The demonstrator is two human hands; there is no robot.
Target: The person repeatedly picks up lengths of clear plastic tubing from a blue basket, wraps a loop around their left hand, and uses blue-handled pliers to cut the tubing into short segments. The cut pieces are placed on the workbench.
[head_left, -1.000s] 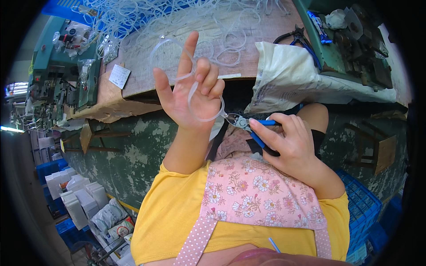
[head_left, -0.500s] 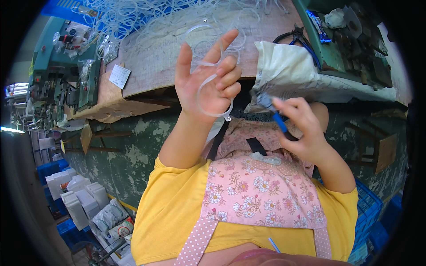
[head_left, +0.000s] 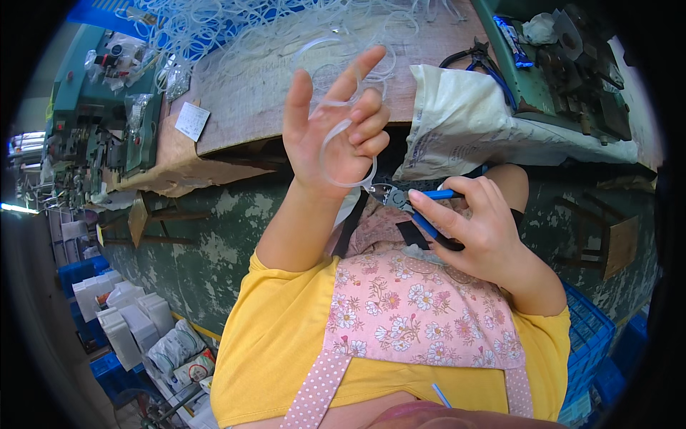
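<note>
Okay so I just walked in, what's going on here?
A person's left hand holds a clear loop in its curled fingers, with the thumb and index finger raised. The right hand grips blue-handled pliers, their tips at the loop's lower right end. Many more clear tubing loops lie heaped at the far side of the worktable.

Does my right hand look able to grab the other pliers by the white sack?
Probably not as things stand: your right hand already holds blue-handled pliers. Nothing seems to cover the other pliers beside the white sack, so the full hand looks the main obstacle.
</note>
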